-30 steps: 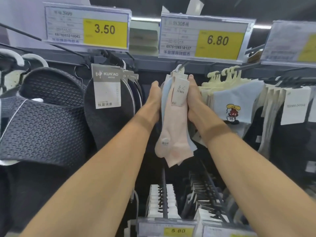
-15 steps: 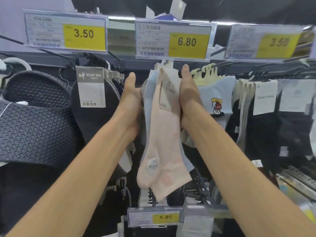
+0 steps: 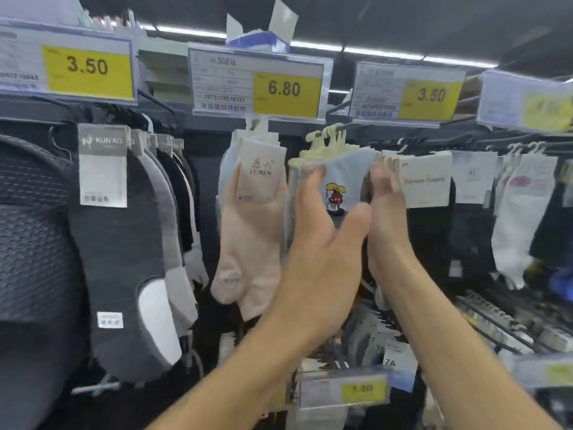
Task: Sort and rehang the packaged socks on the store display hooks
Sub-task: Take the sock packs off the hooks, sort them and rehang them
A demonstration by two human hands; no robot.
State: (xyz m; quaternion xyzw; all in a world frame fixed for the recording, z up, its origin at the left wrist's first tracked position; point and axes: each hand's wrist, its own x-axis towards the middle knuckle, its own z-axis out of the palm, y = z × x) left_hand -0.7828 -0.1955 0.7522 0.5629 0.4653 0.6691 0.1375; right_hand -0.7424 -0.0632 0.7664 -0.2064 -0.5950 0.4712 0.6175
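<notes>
Head view | left hand (image 3: 322,252) fingers straight, thumb spread | right hand (image 3: 387,218) fingers straight | both touching blue socks (image 3: 347,169) (hanging)

- The left hand (image 3: 322,243) let go of the pale pink ankle socks with the white LUREN card (image 3: 251,243) and moved right, onto the left edge of the light blue cartoon-print socks on pale yellow plastic hangers (image 3: 347,172); its fingers (image 3: 310,187) lay straight on them, thumb spread wide.
- The right hand (image 3: 386,218) also left the pink socks and came to rest at the right edge of the blue bunch, just beside the dark socks with white cards (image 3: 426,181).
- The pink socks, no longer pressed between the two hands, hung free on their hook.
- The view swung right, bringing a blurred fourth price tag (image 3: 527,103) into sight.
</notes>
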